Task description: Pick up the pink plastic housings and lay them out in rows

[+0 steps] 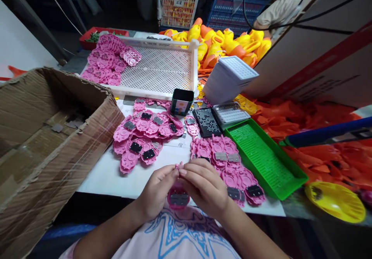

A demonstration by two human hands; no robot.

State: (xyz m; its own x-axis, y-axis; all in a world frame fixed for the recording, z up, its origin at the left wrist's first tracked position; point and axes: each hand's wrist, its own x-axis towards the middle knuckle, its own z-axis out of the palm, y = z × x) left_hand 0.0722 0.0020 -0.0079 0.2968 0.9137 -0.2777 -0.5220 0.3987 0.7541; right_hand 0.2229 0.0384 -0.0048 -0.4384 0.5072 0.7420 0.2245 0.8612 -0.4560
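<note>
Your table [76,60] bears a white tray [162,73], a green tray [267,162] and, seemingly, paper [109,177] under pink parts [128,161].

No wording reads clearly: the label [178,2] on the cream crate [167,7], far beyond the fingers [200,175], is too small; print [324,88] on the red-striped panel [315,48], to their right, blurs.

Scalloped pink plastic casings [128,163] are showing black or grey rectangles, a white rectangular plastic tray [168,71] is repeating tiny holes, a bright green oblong plastic tray [269,156] is gleaming near me, rounded plastic pieces [215,52] are mixing yellow and orange, a pale cloth shirt [186,239] is bearing blue star-like linework.
</note>
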